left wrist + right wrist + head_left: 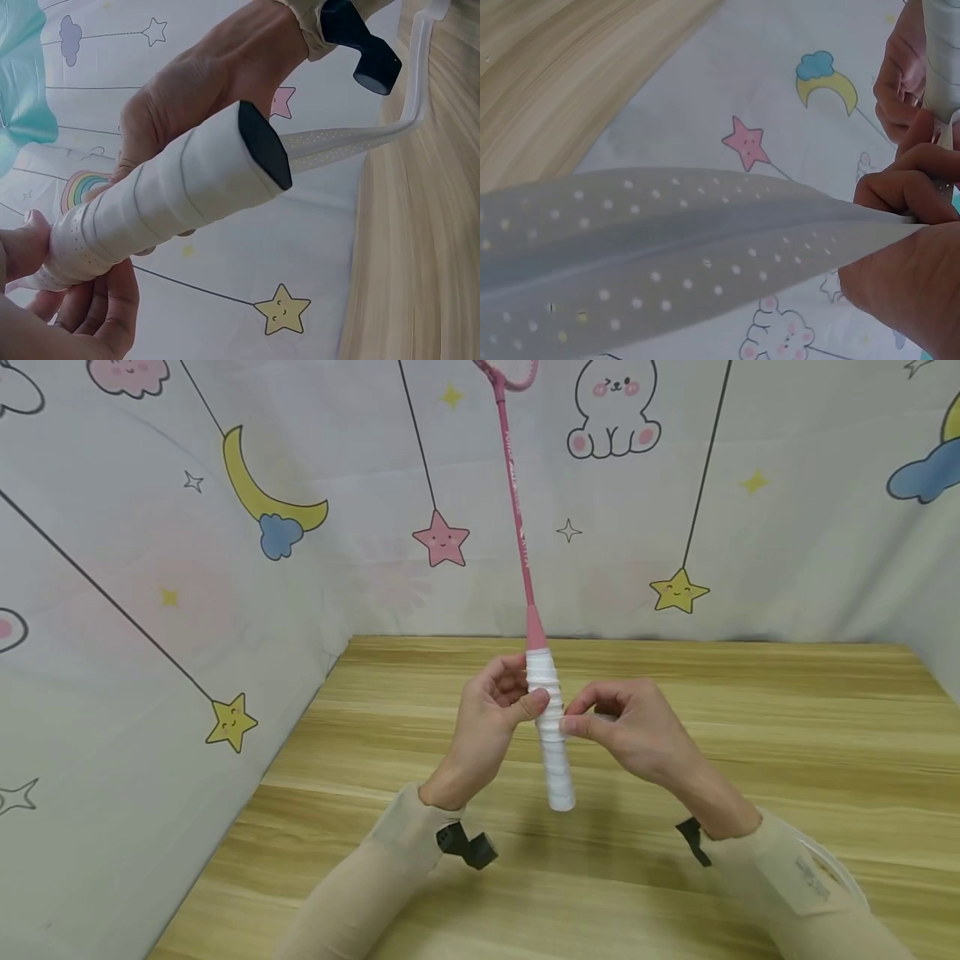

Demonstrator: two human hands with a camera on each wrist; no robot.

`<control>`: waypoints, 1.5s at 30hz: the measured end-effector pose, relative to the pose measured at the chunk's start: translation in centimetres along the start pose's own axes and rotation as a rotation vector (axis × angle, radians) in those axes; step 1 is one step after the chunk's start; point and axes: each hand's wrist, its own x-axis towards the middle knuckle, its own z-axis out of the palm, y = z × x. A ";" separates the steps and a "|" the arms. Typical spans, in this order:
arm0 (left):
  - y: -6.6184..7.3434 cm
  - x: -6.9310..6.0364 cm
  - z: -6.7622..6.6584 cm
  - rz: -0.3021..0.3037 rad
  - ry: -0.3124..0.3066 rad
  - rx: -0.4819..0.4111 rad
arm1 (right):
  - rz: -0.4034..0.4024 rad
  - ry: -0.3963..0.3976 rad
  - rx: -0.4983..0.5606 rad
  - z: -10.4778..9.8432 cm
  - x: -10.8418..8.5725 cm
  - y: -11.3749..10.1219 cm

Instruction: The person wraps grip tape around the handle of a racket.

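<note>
A pink badminton racket [517, 502] stands nearly upright over the table, its head cut off by the top of the head view. White wrap covers its handle [557, 768], whose dark butt end shows in the left wrist view. My left hand [487, 718] grips the upper handle, thumb across the front and fingers behind. Beside the handle, my right hand [637, 731] pinches a white perforated grip tape [667, 247] between thumb and fingers. That tape runs from the handle through the right fingers and trails back past the right wrist.
The wood-grain table [360, 860] spreads beneath both hands. A white cloth backdrop [375, 468] with printed stars and moons rises behind and at the sides. Small black cameras [468, 845] are strapped at the wrists. A teal item [22, 75] edges into the left wrist view.
</note>
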 end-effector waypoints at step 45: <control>0.1 -0.1 0.1 0.079 -0.075 0.146 | -0.016 -0.074 0.157 -0.3 0.3 0.8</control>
